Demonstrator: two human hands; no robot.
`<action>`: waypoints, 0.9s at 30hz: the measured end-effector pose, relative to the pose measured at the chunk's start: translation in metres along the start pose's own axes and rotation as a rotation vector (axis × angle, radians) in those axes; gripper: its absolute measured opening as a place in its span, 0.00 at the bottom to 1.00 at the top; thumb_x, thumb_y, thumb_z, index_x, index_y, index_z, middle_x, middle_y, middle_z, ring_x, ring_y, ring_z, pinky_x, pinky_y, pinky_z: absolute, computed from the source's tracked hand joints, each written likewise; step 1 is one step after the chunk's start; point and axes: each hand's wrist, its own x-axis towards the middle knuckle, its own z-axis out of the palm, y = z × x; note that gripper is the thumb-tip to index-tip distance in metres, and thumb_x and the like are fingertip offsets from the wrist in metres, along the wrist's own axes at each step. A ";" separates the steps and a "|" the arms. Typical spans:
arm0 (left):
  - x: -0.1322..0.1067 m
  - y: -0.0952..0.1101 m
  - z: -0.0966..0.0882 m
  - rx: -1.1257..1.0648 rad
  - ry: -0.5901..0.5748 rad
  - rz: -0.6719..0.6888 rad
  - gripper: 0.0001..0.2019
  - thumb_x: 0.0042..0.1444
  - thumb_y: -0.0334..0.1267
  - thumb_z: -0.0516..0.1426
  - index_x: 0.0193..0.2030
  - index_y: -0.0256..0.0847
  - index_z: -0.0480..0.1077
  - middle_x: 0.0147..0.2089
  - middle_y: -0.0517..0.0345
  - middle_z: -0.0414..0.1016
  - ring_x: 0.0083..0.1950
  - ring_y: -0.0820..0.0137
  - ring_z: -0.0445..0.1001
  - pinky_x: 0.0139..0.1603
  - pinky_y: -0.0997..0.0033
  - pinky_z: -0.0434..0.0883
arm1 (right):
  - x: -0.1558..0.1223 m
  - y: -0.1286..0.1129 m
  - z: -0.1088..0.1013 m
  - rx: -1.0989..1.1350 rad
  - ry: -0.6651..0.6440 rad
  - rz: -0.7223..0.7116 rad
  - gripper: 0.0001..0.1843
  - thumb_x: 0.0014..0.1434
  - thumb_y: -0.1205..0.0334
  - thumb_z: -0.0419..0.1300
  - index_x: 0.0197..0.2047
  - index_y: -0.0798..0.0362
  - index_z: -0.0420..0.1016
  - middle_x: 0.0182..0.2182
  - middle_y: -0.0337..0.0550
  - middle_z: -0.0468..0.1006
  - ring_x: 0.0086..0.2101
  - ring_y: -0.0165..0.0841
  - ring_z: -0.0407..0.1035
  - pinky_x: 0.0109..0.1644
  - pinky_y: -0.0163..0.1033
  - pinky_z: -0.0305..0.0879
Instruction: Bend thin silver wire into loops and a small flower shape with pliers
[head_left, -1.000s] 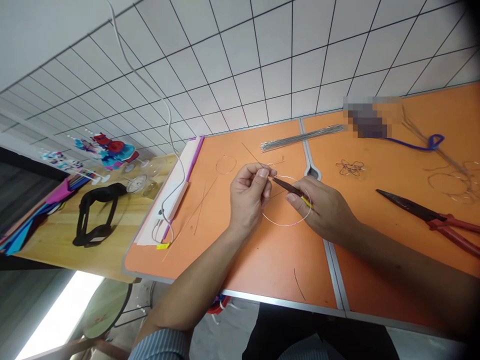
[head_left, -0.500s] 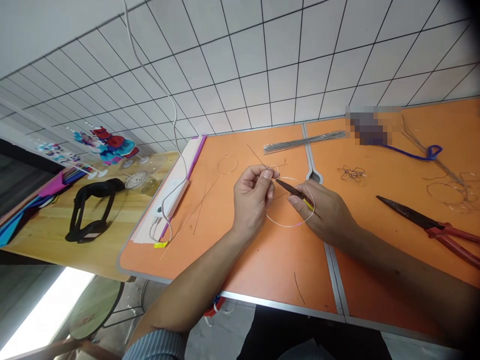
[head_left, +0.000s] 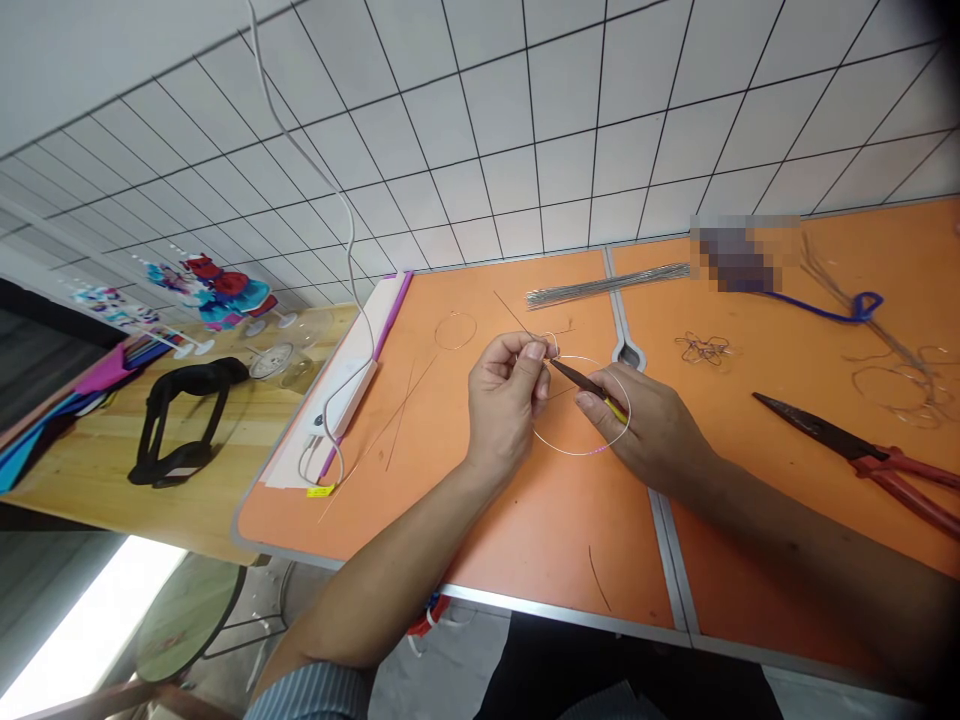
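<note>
My left hand (head_left: 508,395) pinches a thin wire between thumb and forefinger, above the orange table (head_left: 442,450). From the pinch hangs a round wire loop (head_left: 568,453), pale with a few pinkish bits on its lower side. My right hand (head_left: 652,425) is wrapped round slim pliers (head_left: 581,377) with dark jaws and a yellow part at the grip. Their tips meet the wire right beside my left fingertips; whether the jaws are clamped on it is too small to see. A dark straight wire (head_left: 512,312) sticks out beyond my left fingers.
Larger red-handled pliers (head_left: 840,432) lie at the right. A bundle of straight wires (head_left: 592,286) lies near the tiled wall. A tangled wire piece (head_left: 703,348) rests beyond my right hand. A white power strip (head_left: 341,405) with a cable stands at the left.
Almost nothing differs. The plier tips sit slightly closer to my left fingertips, and both hands keep their hold.
</note>
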 end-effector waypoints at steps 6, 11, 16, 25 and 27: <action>0.000 0.000 0.000 0.010 0.002 -0.002 0.16 0.59 0.47 0.73 0.38 0.40 0.75 0.41 0.58 0.80 0.24 0.82 0.64 0.17 0.79 0.57 | 0.000 -0.001 -0.001 0.004 0.000 -0.042 0.16 0.77 0.50 0.53 0.39 0.48 0.70 0.36 0.43 0.77 0.37 0.38 0.70 0.40 0.43 0.60; -0.001 -0.001 0.000 0.023 0.005 0.000 0.17 0.59 0.48 0.73 0.38 0.40 0.75 0.41 0.58 0.80 0.24 0.82 0.63 0.17 0.79 0.57 | 0.001 -0.003 -0.003 -0.003 0.012 -0.065 0.15 0.77 0.52 0.54 0.37 0.48 0.69 0.35 0.43 0.78 0.35 0.37 0.70 0.39 0.42 0.61; 0.000 -0.001 -0.001 0.020 0.005 -0.002 0.16 0.59 0.47 0.72 0.38 0.40 0.75 0.41 0.58 0.80 0.24 0.82 0.64 0.17 0.79 0.57 | 0.000 -0.003 -0.002 -0.002 0.008 -0.063 0.15 0.77 0.52 0.53 0.38 0.48 0.70 0.34 0.42 0.77 0.34 0.37 0.70 0.38 0.42 0.60; -0.001 0.000 0.000 0.014 0.005 -0.001 0.15 0.59 0.47 0.72 0.38 0.40 0.75 0.40 0.58 0.79 0.23 0.82 0.63 0.17 0.80 0.57 | 0.001 0.000 -0.001 0.028 0.002 -0.056 0.17 0.78 0.49 0.53 0.40 0.49 0.72 0.33 0.41 0.75 0.35 0.37 0.69 0.39 0.43 0.60; -0.001 -0.001 -0.001 0.013 0.008 -0.003 0.15 0.59 0.47 0.72 0.38 0.40 0.75 0.41 0.58 0.80 0.23 0.82 0.64 0.17 0.80 0.57 | 0.002 -0.001 -0.001 0.057 -0.010 -0.046 0.18 0.78 0.49 0.53 0.38 0.48 0.71 0.31 0.40 0.74 0.34 0.36 0.68 0.39 0.43 0.60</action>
